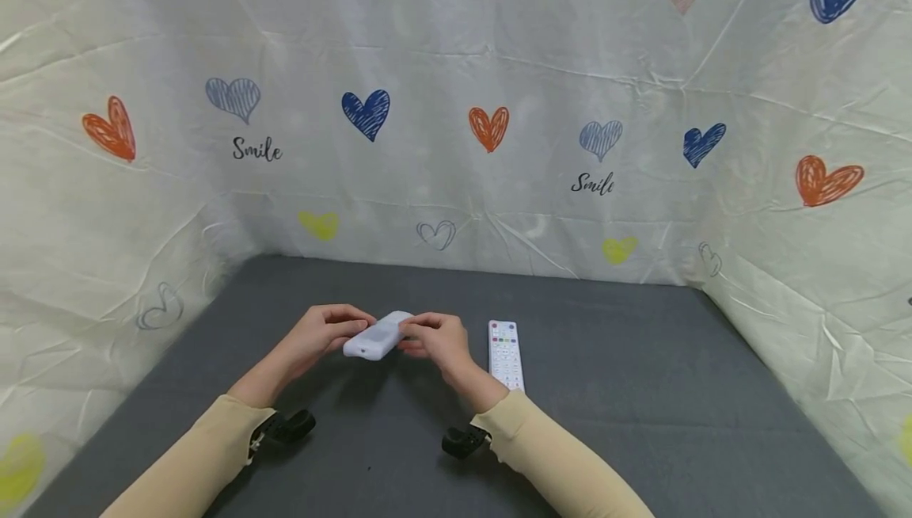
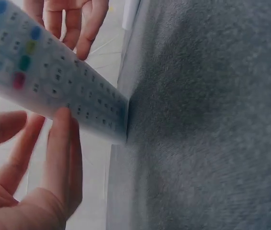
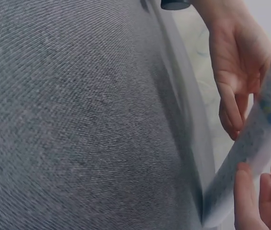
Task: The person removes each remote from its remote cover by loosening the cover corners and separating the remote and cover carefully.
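Observation:
A white remote control (image 1: 375, 337) in a milky, translucent cover is held above the dark table, its plain back turned up. Its button face (image 2: 54, 79) shows from below in the left wrist view, with red, green, yellow and blue keys. My left hand (image 1: 317, 336) pinches one long edge, thumb above and fingertips beneath. My right hand (image 1: 442, 341) grips the opposite edge near the far end; its fingers (image 3: 243, 191) touch the button side in the right wrist view. A second white remote control (image 1: 506, 356) lies buttons up on the table, right of my right hand, its lower end covered by my forearm.
A dark grey cloth (image 1: 641, 391) covers the table. White sheeting (image 1: 541, 66) printed with hearts and "Smile" stands behind it and along both sides. Black camera straps (image 1: 465, 440) sit on both wrists, over beige sleeves (image 1: 563, 455).

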`<state>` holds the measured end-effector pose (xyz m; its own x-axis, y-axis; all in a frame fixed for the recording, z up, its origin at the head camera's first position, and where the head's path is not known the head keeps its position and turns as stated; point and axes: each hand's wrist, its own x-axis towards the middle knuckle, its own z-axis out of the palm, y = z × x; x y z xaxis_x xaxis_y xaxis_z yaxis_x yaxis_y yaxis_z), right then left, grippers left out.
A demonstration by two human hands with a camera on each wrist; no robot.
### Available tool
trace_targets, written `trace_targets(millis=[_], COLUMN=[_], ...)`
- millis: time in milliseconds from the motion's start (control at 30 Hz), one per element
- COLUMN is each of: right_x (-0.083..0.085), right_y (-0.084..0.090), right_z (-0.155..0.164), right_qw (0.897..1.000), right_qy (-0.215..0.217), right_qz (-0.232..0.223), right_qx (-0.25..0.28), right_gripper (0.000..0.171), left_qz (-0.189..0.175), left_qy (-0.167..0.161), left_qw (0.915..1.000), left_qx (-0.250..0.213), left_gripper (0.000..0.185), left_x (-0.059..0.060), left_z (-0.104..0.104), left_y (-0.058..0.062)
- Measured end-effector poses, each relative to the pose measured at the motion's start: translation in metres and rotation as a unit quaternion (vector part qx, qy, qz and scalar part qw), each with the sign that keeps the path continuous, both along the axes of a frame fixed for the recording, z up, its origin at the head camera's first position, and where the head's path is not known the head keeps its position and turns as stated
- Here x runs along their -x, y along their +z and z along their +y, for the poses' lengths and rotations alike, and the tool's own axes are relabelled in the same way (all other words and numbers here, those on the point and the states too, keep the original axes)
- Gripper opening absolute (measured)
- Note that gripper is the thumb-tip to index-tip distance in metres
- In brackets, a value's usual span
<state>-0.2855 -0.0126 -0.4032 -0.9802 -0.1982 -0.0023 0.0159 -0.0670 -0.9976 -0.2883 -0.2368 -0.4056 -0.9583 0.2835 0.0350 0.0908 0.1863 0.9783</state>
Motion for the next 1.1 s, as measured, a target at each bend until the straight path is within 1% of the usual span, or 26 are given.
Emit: trace_targets(millis=[133,167,367,600,767,933,1100], right_x=[-0.001,-0.001,0.001,0.001,0.002,0.001,0.0], right_y=[-0.003,-0.004,-0.008,-0.014,-0.02,-0.018,-0.016], right_z=[0.001,0.001,0.001,0.001,0.0,0.0,0.001], right_qw=[1.0,1.0,0.999,0.996,0.992,0.989,0.984], right_qy=[0.011,0.012,0.012,0.029,0.041,0.045,0.036], right_qz=[-0.008,-0.01,-0.031,-0.06,-0.065,-0.059,-0.045], right_qx=[-0.019,-0.021,-0.028,-0.067,-0.097,-0.13,-0.167], right_gripper=[0.018,0.019,0.032,0.04,0.043,0.043,0.04], left_qz=[-0.019,-0.023,-0.056,-0.1,-0.112,-0.11,-0.108], left_qy=[0.01,0.007,-0.005,0.005,0.011,0.01,0.01], left_qw=[0.9997,0.9997,0.9983,0.9944,0.9924,0.9917,0.9913], left_qx=[0.009,0.011,0.014,0.034,0.05,0.065,0.074], left_gripper=[0.047,0.048,0.053,0.062,0.061,0.057,0.055], left_x=[0.0,-0.001,-0.002,-0.002,-0.003,-0.003,-0.003], left_z=[0.003,0.003,0.004,0.007,0.01,0.012,0.014], left_y=[-0.003,-0.003,-0.006,-0.008,-0.01,-0.011,-0.012])
